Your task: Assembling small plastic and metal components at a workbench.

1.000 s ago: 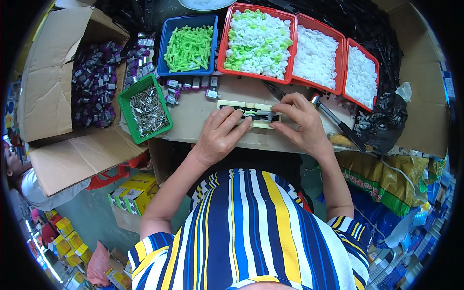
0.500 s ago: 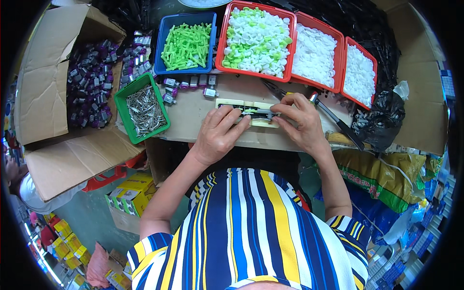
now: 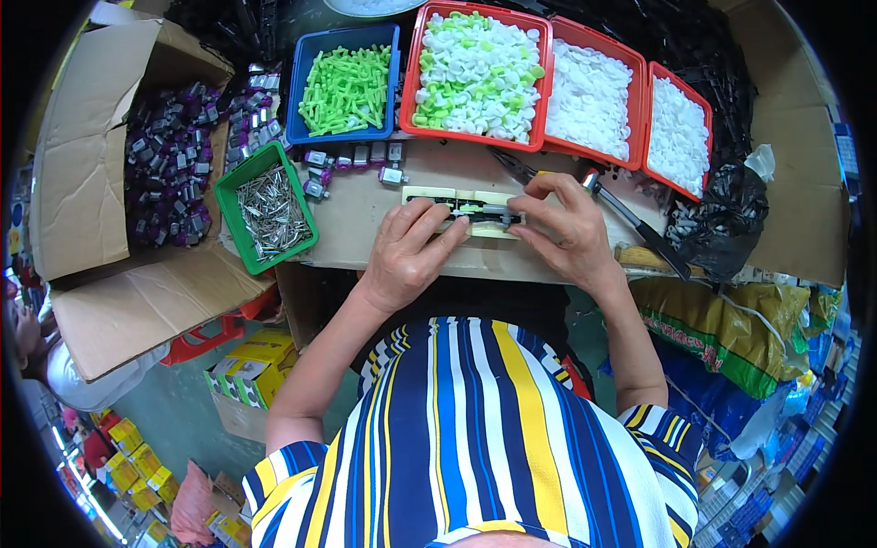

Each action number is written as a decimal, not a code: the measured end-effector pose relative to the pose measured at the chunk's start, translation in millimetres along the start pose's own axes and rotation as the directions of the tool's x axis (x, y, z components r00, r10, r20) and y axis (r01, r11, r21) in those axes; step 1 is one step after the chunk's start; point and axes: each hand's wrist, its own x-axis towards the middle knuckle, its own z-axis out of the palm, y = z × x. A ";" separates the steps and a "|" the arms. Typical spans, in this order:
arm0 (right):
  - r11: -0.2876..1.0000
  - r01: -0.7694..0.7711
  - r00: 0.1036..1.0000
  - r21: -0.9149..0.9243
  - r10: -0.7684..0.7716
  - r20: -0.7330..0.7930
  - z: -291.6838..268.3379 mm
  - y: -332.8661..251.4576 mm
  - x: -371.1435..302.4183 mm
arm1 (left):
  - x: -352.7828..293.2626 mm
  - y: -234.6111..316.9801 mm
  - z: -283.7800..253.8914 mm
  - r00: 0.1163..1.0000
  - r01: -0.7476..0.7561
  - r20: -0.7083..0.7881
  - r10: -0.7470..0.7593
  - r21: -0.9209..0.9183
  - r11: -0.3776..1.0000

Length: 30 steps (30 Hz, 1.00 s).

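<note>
A cream-coloured block-like holder (image 3: 494,195) lies on the cardboard-covered bench in front of me. In it sits a long black plastic assembly (image 3: 445,200) with a bright green piece (image 3: 470,209) and greyish parts along its middle. My left hand (image 3: 408,254) is closed over the left end, its thumb and fingertips on the assembly. At the right end, my right hand (image 3: 574,236) pinches the assembly between thumb and bent fingers. The fingers hide both ends, so their exact grip on the small parts is hard to see.
Behind are a blue bin (image 3: 290,117) of green plastic pieces and red bins (image 3: 546,96) of white and green caps. Left: a green bin (image 3: 305,239) of metal pins, small motors (image 3: 391,174) and a cardboard box (image 3: 82,173). Right: pliers (image 3: 514,168), a hammer-like tool (image 3: 630,217) and a black bag (image 3: 731,224).
The whole view has shifted slightly. Both hands stay at the holder, with only small finger movements over the assembly.
</note>
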 end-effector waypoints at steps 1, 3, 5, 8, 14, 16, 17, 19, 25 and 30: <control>0.997 0.068 0.998 -0.044 -0.068 -0.001 0.4 0.4 -0.6 | 0.6 0.3 -0.3 1.000 0.001 -0.001 -0.001 -0.001 1.000; 0.996 0.060 0.998 -0.072 -0.059 0.008 1.6 -0.7 -1.2 | 1.3 0.5 -0.6 1.000 0.002 -0.002 -0.002 -0.004 1.000; 0.994 0.054 0.998 -0.099 -0.053 0.019 2.9 -1.3 -1.5 | 1.1 0.0 -0.8 1.000 -0.002 -0.005 0.002 0.002 1.000; 0.990 0.052 0.999 -0.127 -0.050 0.022 3.4 -1.6 -1.5 | 1.0 -0.7 0.2 1.000 -0.006 -0.008 0.006 0.002 1.000; 0.951 0.148 0.988 -0.272 -0.129 0.084 -1.0 -6.0 4.2 | 0.4 -0.5 -0.3 1.000 -0.001 -0.010 0.001 -0.007 1.000; 0.949 0.172 0.982 -0.263 -0.146 0.117 -0.4 -6.8 6.6 | -0.1 -0.3 -0.4 1.000 0.002 -0.011 -0.003 -0.010 1.000; 0.949 0.172 0.983 -0.263 -0.145 0.116 -0.6 -6.5 6.6 | 0.2 0.0 -0.6 1.000 0.004 -0.012 -0.004 -0.010 1.000; 0.955 0.170 0.982 -0.243 -0.142 0.127 -0.8 -5.6 6.0 | 2.2 0.4 -2.0 1.000 0.010 -0.012 -0.011 -0.030 1.000; 0.951 0.165 0.984 -0.262 -0.139 0.115 0.5 -6.4 5.6 | 18.7 2.0 -2.2 0.991 0.110 -0.064 -0.120 -0.139 0.984; 0.956 0.147 0.986 -0.254 -0.120 0.119 -0.3 -7.0 4.8 | 38.7 2.3 1.5 0.987 0.151 -0.032 -0.159 -0.174 0.973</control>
